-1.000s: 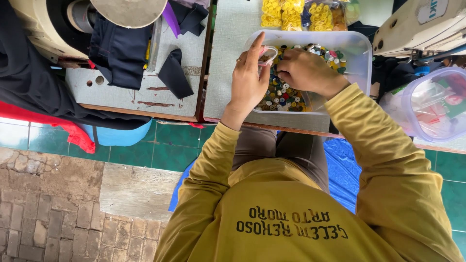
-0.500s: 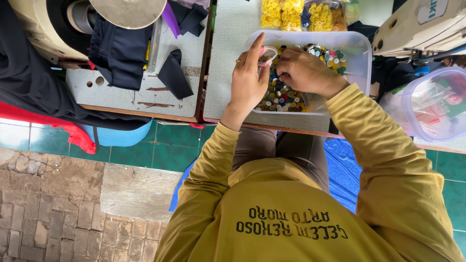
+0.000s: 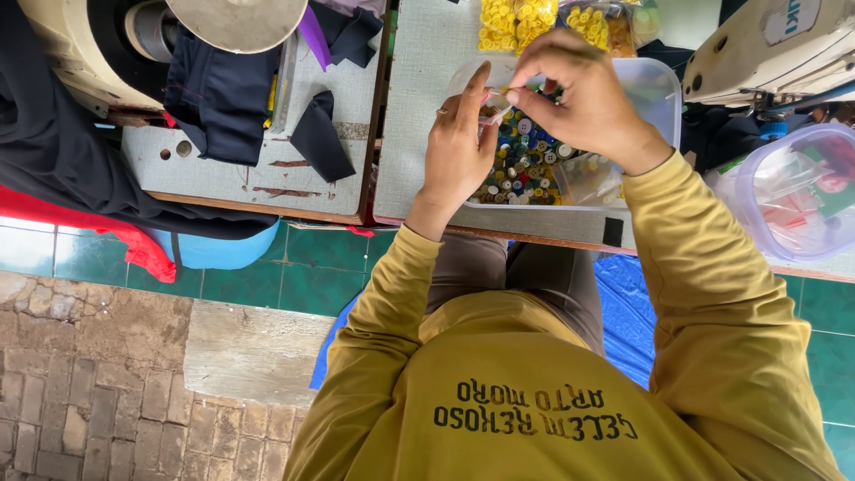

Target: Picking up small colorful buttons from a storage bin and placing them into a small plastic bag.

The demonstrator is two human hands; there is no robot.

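Roughly, by what shows:
Left hand: [image 3: 456, 147] raised over the near-left edge of the tub, forefinger pointing up, thumb and the other fingers [image 3: 476, 89] pinched on a small pale piece – too small to name.
Right hand: [image 3: 579, 98] over the middle of the tub, fingertips pressed together on the same small piece, meeting the left.
Tub: clear plastic tub [image 3: 659, 98] on the worktop [image 3: 419, 107], just in front of the person's knees.
Buttons: mixed-colour buttons [image 3: 521, 169] heaped inside the tub; yellow buttons [image 3: 512, 18] lie in bags beyond it.
Progress: my guess is early or midway – the heap looks large and barely sorted, one piece in hand.
Nearby: dark cloth [image 3: 223, 98] on the left; another clear container [image 3: 793, 191] to the right.
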